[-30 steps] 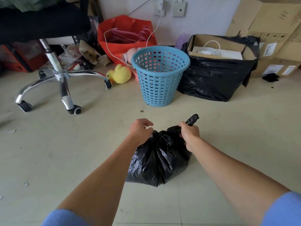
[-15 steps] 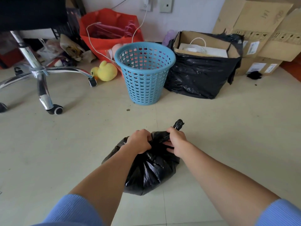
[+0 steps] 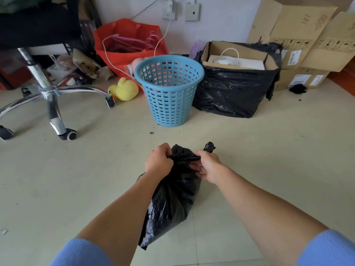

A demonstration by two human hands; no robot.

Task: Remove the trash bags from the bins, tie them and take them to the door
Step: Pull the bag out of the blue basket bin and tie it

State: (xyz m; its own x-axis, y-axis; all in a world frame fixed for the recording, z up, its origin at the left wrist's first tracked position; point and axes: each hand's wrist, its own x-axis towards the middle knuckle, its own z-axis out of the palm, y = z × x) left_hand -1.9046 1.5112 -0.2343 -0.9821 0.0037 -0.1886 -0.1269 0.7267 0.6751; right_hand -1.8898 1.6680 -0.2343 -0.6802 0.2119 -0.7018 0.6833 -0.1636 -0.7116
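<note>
Trash bag (image 3: 172,204) gripped between both hands

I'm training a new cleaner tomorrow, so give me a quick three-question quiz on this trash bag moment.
1. True or false: the blue basket has a liner in it.
2. Which hands grip the small black trash bag? A) left only B) right only C) both
3. Fill in: the yellow duck toy lies between the chair wheel and the ____.

Key: 1. False; its holes show straight through. 2. C; the left hand and right hand both pinch the gathered neck. 3. Blue basket.
</note>
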